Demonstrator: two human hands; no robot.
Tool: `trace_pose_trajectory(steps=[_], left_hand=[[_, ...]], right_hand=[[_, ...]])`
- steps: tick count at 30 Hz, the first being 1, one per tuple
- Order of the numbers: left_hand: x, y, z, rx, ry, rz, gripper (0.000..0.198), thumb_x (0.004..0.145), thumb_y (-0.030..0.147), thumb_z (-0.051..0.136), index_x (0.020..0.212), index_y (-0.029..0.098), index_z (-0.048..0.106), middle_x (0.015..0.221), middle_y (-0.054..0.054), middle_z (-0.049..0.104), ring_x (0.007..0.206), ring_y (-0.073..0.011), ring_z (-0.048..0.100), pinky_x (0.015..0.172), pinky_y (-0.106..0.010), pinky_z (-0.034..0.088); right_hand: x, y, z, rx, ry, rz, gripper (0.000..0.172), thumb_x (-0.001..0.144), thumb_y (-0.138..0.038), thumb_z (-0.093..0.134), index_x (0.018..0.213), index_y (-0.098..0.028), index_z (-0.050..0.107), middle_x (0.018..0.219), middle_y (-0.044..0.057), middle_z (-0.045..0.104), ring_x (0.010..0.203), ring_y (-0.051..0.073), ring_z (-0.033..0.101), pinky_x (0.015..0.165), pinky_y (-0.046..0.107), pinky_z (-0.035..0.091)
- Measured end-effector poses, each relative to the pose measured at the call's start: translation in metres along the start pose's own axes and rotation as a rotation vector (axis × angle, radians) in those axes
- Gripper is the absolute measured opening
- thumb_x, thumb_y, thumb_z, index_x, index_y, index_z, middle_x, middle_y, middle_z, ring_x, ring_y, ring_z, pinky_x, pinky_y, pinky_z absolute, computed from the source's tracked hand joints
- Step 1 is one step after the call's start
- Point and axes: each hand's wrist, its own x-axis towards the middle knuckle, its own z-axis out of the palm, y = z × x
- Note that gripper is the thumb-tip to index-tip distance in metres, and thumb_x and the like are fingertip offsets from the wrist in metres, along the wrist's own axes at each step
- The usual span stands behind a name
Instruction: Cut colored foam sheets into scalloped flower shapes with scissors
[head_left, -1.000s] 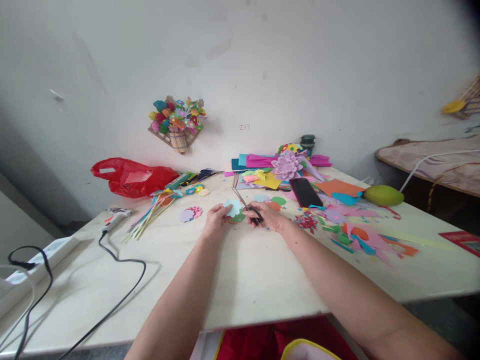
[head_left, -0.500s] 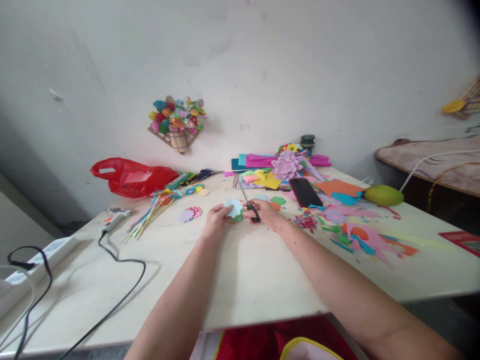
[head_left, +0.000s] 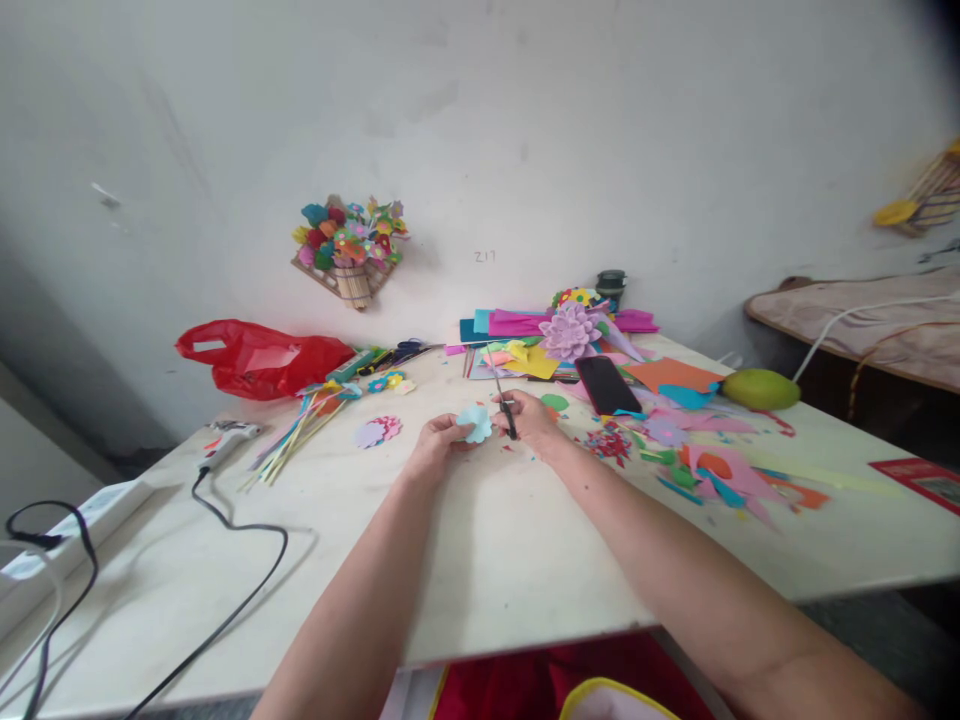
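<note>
Pinched in my left hand [head_left: 436, 444] is a light blue flower cutout [head_left: 475, 424] with a scalloped edge. My right hand [head_left: 526, 418] grips a pair of scissors [head_left: 496, 375] by dark handles, the blades pointing up and away from me. The scissors are just to the right of the cutout and apart from it. Small scraps lie on the table beneath both hands. A green piece [head_left: 555, 402] rests just beyond my right hand. Left of my left hand lies a small stack of lilac and pink scalloped cutouts [head_left: 377, 432].
A glue gun [head_left: 229, 442] with a black cord lies at left, near a power strip [head_left: 82, 525]. Behind are a red plastic bag [head_left: 270, 360] and thin sticks [head_left: 304, 440]. At right are a phone [head_left: 607, 385], coloured scraps [head_left: 739, 480] and a green-yellow fruit [head_left: 761, 389].
The light blue cutout has turned in my left hand and now shows its full scalloped outline; the green piece by it no longer shows. The scissors have shifted slightly up in my right hand.
</note>
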Motion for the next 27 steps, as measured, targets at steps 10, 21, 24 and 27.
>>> trace_pose_trajectory(steps=[10, 21, 24, 27], left_hand=[[-0.004, 0.002, 0.002, 0.137, -0.124, -0.021, 0.023, 0.057, 0.032, 0.079, 0.058, 0.014, 0.065, 0.053, -0.005, 0.063, 0.045, -0.0123, 0.051, 0.048, -0.026, 0.035], [-0.002, 0.003, -0.002, 0.087, -0.054, 0.061, 0.034, 0.057, 0.041, 0.081, 0.064, 0.013, 0.065, 0.06, -0.004, 0.064, 0.054, -0.0139, 0.059, 0.057, -0.026, 0.046], [-0.003, 0.004, 0.0, 0.062, -0.04, 0.056, 0.037, 0.056, 0.043, 0.082, 0.067, 0.012, 0.065, 0.062, -0.005, 0.065, 0.055, -0.0147, 0.061, 0.059, -0.028, 0.05], [-0.002, 0.005, -0.001, 0.048, -0.028, 0.063, 0.036, 0.056, 0.042, 0.082, 0.067, 0.012, 0.065, 0.062, -0.005, 0.064, 0.055, -0.014, 0.059, 0.057, -0.028, 0.051]], right_hand=[[-0.002, 0.003, -0.001, -0.024, -0.142, -0.019, 0.034, 0.059, -0.019, 0.068, 0.09, -0.019, 0.055, 0.054, -0.008, 0.053, 0.044, 0.009, 0.049, 0.042, 0.02, 0.037], [-0.004, 0.0, -0.01, -0.139, -0.308, 0.01, 0.031, 0.07, -0.037, 0.071, 0.087, -0.016, 0.057, 0.056, -0.004, 0.057, 0.041, 0.007, 0.051, 0.035, 0.016, 0.028], [-0.008, -0.004, -0.01, -0.208, -0.357, 0.033, 0.029, 0.072, -0.041, 0.068, 0.082, -0.016, 0.057, 0.057, -0.003, 0.058, 0.042, 0.006, 0.05, 0.033, 0.015, 0.027], [-0.012, -0.007, -0.01, -0.245, -0.387, 0.029, 0.03, 0.074, -0.044, 0.065, 0.08, -0.017, 0.057, 0.059, -0.003, 0.059, 0.043, 0.006, 0.05, 0.033, 0.015, 0.027]])
